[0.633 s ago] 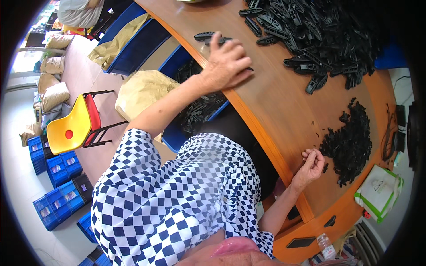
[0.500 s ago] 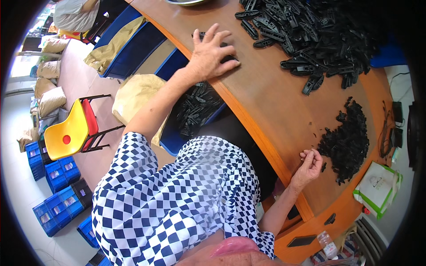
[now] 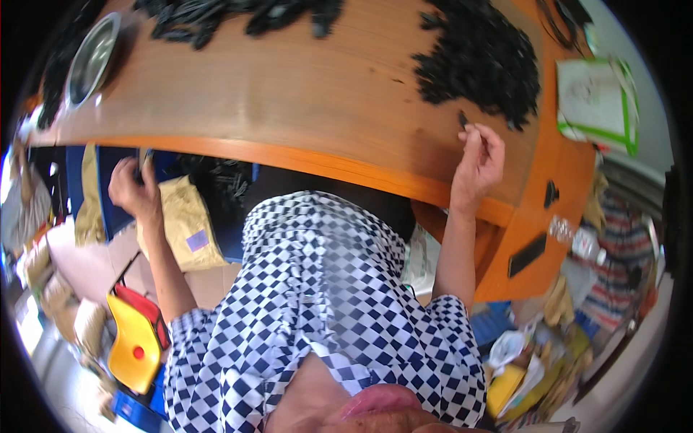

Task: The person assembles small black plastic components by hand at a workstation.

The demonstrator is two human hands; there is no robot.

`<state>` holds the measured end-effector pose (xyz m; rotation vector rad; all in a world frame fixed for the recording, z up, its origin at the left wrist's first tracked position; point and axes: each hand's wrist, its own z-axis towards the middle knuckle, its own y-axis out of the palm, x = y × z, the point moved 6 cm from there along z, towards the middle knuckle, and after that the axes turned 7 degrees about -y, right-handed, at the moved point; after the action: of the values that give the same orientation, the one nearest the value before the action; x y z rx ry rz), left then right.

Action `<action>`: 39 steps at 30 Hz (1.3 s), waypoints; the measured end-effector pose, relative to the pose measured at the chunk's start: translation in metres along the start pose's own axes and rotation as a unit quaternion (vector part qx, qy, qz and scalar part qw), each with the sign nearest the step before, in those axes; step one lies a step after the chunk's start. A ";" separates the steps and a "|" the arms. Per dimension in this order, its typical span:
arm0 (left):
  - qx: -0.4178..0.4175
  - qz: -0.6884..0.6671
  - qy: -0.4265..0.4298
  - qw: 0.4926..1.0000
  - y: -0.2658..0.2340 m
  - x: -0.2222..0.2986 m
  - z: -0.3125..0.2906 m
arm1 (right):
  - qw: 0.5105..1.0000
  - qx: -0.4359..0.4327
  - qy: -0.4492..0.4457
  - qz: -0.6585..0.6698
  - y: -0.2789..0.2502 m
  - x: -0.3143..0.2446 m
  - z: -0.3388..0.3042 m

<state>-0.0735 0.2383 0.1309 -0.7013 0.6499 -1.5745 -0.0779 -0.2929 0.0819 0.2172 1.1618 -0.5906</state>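
Note:
My left hand point(image 3: 134, 190) is off the table's near edge, above the containers at the left. Its fingers are curled, and a small dark bit by the thumb tip is too blurred to name. Over the table's right part, my right hand point(image 3: 481, 160) has its fingertips pinched at a small black plastic piece point(image 3: 463, 117). Just beyond it lies a heap of small black pieces point(image 3: 480, 61). Longer black plastic parts point(image 3: 195, 18) lie along the far side of the wooden table point(image 3: 289, 94).
A metal bowl point(image 3: 92, 61) stands at the table's left. Below are a blue bin point(image 3: 231, 242) of black parts, a brown paper bag point(image 3: 189, 227) and a yellow chair point(image 3: 133, 343). At the right are a white-and-green bag point(image 3: 595, 101), a phone-like black slab point(image 3: 527, 255) and a clear bottle point(image 3: 577, 239).
My left hand has moved from the tabletop out past the near edge, leftward. My right fingertips now meet a small black piece. The view has turned, so the table lies more level.

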 end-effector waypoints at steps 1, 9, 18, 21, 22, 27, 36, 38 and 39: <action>0.020 0.023 0.003 1.000 -0.005 -0.002 -0.003 | 1.000 0.014 0.005 -0.016 -0.013 0.002 0.003; -0.081 -0.037 0.040 0.995 0.069 0.027 0.086 | 0.945 -0.092 -0.057 -0.308 -0.023 0.010 0.022; -0.156 0.001 0.099 0.983 0.138 0.048 0.142 | 0.916 -0.167 -0.104 -0.351 -0.001 0.019 0.025; -0.216 0.003 0.060 0.975 0.130 0.052 0.151 | 0.922 -0.165 -0.052 -0.348 0.000 0.016 0.025; -0.213 0.007 0.057 0.975 0.129 0.052 0.151 | 0.922 -0.166 -0.056 -0.344 0.001 0.015 0.026; -0.209 -0.005 0.129 0.969 0.135 0.047 0.142 | 0.924 -0.164 -0.120 -0.324 0.004 0.011 0.027; -0.296 -0.506 -0.245 0.773 0.124 0.029 0.092 | 0.941 -0.131 0.233 0.207 0.083 0.001 -0.014; -0.317 -0.722 -0.373 0.490 0.114 0.062 0.074 | 0.930 -0.163 0.249 0.217 0.110 -0.013 -0.021; -0.322 -0.723 -0.374 0.484 0.111 0.074 0.068 | 0.929 -0.171 0.254 0.207 0.122 -0.019 -0.025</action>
<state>0.0442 0.1512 0.0979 -2.8703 -0.3252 -2.0236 -0.0365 -0.1747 0.0723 0.3145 1.6397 0.0600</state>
